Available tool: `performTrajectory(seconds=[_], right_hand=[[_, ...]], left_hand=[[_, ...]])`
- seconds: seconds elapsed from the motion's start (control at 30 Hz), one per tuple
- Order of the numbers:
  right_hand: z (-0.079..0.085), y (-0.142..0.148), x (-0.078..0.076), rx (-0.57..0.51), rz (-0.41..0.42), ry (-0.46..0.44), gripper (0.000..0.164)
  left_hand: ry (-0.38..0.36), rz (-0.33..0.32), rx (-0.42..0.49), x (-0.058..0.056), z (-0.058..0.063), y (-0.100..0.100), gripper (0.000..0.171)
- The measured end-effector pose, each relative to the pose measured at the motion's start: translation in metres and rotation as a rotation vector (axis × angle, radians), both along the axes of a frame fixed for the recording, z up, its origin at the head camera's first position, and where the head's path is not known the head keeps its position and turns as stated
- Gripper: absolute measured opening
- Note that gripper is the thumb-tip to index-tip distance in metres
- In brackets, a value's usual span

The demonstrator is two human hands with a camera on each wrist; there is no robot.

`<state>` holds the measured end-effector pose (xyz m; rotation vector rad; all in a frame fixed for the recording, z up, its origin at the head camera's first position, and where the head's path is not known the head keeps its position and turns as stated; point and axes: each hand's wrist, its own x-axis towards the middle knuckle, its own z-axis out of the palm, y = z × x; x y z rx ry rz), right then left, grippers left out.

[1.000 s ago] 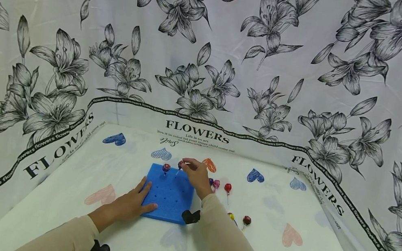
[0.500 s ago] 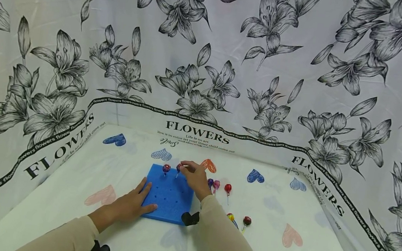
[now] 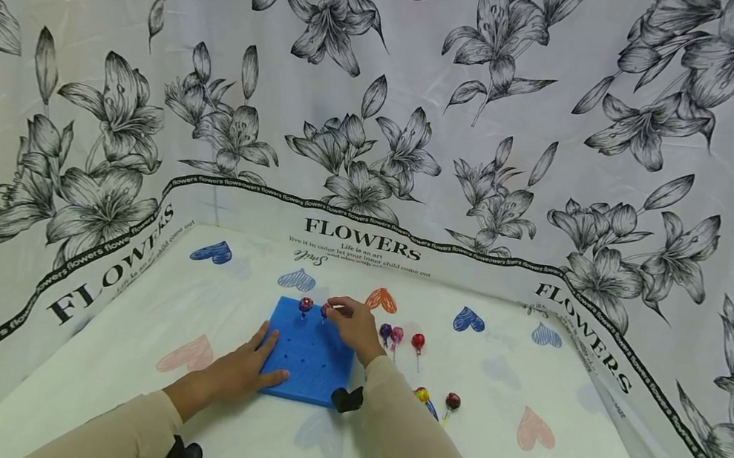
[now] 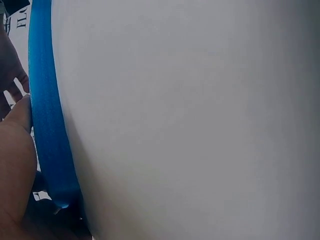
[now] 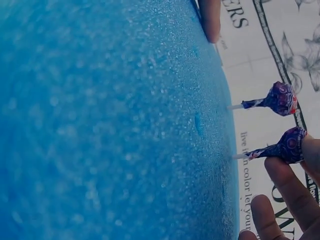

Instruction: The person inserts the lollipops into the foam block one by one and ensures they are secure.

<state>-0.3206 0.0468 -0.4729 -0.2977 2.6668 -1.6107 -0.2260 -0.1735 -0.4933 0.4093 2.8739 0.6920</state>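
Note:
A blue foam block (image 3: pixel 304 379) with rows of small holes lies flat on the cloth. My left hand (image 3: pixel 241 372) rests on its left edge with spread fingers, the thumb lying over the near corner. At the far side, my right hand (image 3: pixel 355 325) pinches a lollipop (image 5: pixel 289 146) by its purple wrapped head, between thumb and fingertips. Its white stick points down into the block's far edge area. Beside it another lollipop (image 3: pixel 306 304) in a similar wrapper stands upright in the block. In the left wrist view, the foam's blue side (image 4: pixel 47 110) runs down past the left thumb.
To the right of the block lie a purple lollipop (image 3: pixel 386 331), a pink lollipop (image 3: pixel 398 334) and a red lollipop (image 3: pixel 418 341). Nearer, a yellow lollipop (image 3: pixel 421 394) and a dark red lollipop (image 3: pixel 452 401) lie by the right forearm. A flower-print curtain (image 3: pixel 362 146) rises behind.
My right hand has come down slightly with the lollipop, whose head now sits lower, close to the block. The left hand has stayed in place.

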Motion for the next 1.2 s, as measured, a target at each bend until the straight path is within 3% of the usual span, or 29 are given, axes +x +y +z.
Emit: performTrajectory(seconds=[0.3, 0.5, 0.7, 1.0, 1.2], right_hand=[[-0.002, 0.002, -0.002, 0.015, -0.012, -0.01, 0.029], [0.01, 0.01, -0.001, 0.019, -0.023, 0.018, 0.029], [0.047, 0.027, -0.001, -0.022, 0.027, 0.134, 0.03], [0.111, 0.046, 0.012, -0.025, 0.052, 0.332, 0.032], [0.143, 0.057, 0.019, -0.07, 0.084, 0.424, 0.033]], left_hand=[[0.005, 0.002, -0.009, -0.001, -0.002, 0.001, 0.097], [-0.009, 0.005, -0.004, -0.001, -0.003, 0.002, 0.097], [-0.005, -0.004, -0.008, -0.002, -0.001, 0.001, 0.098], [-0.01, -0.005, -0.006, -0.001, 0.002, 0.002, 0.097], [-0.009, -0.007, -0.007, -0.001, 0.002, 0.002, 0.097]])
